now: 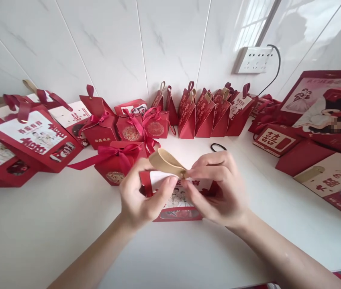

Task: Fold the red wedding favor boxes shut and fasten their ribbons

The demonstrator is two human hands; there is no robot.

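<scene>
Between my hands stands a red and white gift box (178, 204) with a printed front and an oval window low down. A tan ribbon loop (166, 160) rises from its top, with a small metal fastener at its base. My left hand (137, 196) is closed round the box's upper left side, its thumb against the white front near the fastener. On the other side, my right hand (224, 188) pinches the base of the loop between thumb and fingers. Its fingers and palm hide the box's right side.
Behind my hands, red ribbon-tied boxes (125, 156) and a row of red boxes with loops (186, 116) line the tiled wall. More printed boxes (40, 140) stand at left, with larger ones (315, 156) at right. A black loop (218, 147) lies near a socket strip (253, 60).
</scene>
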